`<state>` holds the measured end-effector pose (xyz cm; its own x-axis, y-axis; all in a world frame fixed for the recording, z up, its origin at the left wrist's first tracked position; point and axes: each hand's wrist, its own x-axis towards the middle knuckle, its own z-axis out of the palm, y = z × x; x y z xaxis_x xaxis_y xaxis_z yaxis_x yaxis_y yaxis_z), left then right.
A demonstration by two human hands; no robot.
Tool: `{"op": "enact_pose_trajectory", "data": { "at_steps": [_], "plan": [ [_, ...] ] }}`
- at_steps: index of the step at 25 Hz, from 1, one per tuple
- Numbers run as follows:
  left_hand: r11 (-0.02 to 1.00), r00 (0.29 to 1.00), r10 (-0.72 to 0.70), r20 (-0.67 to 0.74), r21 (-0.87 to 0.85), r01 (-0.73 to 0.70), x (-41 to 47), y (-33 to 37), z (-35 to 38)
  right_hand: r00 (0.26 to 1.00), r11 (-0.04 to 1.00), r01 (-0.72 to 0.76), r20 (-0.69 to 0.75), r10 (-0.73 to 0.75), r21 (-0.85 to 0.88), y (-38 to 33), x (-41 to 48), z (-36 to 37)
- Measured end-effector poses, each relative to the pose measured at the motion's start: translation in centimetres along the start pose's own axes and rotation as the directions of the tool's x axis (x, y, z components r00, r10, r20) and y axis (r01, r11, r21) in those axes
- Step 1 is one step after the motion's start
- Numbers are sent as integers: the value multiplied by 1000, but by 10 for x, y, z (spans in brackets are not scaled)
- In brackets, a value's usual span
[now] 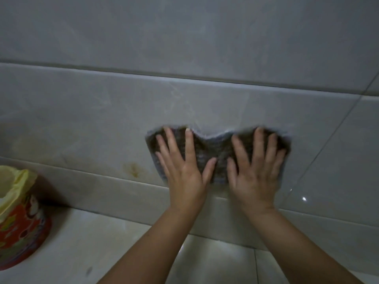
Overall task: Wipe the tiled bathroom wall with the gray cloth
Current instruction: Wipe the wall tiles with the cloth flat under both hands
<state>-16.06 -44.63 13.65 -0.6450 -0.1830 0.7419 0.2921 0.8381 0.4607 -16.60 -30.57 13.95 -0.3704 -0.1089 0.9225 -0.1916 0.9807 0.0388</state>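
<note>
Gray cloth (217,149) lies spread flat on the tiled bathroom wall (184,37), low down, on the tile row second from the bottom, its lower edge reaching the grout line (114,177) above the last row before the floor (82,242). Both hands pin it there. The left hand (184,171) sits on the cloth's left half and the right hand (256,177) on its right half, thumbs pointing in toward each other w/ a strip of cloth showing between them. Neither hand grips anything: fingers are straight and splayed, palms pressed flat to the fabric, nothing curled round it. The cloth's top edge dips in the middle betw. the two sets of fingertips, and its outline is blurred, esp. at the right side. The side facing out looks dark and mottled w/ a paler gray rim. Left of the cloth, apart from it, a yellow-brown stain (133,169) marks the same tile row. At far left a red-orange patterned bin (24,228) lined w/ a yellow plastic bag (14,185) stands on the floor close to the wall.
</note>
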Motion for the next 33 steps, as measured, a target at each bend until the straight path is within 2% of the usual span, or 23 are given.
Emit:
{"op": "enact_pose_trajectory", "data": {
  "at_steps": [2, 4, 8, 10, 12, 14, 17, 22, 25, 30, 33],
  "plan": [
    [999, 998, 29, -47, -31, -30, 24, 22, -5, 993, 994, -97, -58, 99, 40, 10, 29, -9],
    [999, 998, 2, -69, -48, -6, 34, 41, -3, 990, 992, -122, -61, 123, 24, 21, 32, -11],
    [990, 995, 70, 76, 119, -79, -29, 23, 32, 995, 994, -35, 92, 45, -100, 36, -44, 0],
    [989, 990, 74, 124, 121, -89, -55, 11, 40, 988, 994, 20, 155, -3, -108, 41, -65, 0],
    [996, 994, 78, 78, 44, -82, -37, 28, 34, 996, 997, 10, 92, -3, -73, 41, -37, -7],
    [995, 995, 95, -1, -21, -95, 3, 56, 21, 996, 996, -83, -11, 83, -19, 42, 11, -17],
    [994, 992, 110, -67, 29, -109, 28, 69, 19, 986, 990, -141, -88, 138, -25, 50, 33, -18],
    [931, 963, 256, 88, 244, -270, -41, 5, 50, 994, 992, -63, 78, 72, -108, 50, -63, 7],
    [923, 954, 282, 104, 243, -300, -52, -28, 48, 990, 990, -118, 62, 123, -83, 32, -65, 18],
    [907, 954, 290, 74, 295, -299, -37, -83, 27, 998, 998, -43, 50, 45, -52, -17, -70, 41],
    [929, 973, 226, 44, 291, -229, -30, -129, 12, 997, 998, 44, 66, -41, -45, -58, -63, 58]
  ]
}}
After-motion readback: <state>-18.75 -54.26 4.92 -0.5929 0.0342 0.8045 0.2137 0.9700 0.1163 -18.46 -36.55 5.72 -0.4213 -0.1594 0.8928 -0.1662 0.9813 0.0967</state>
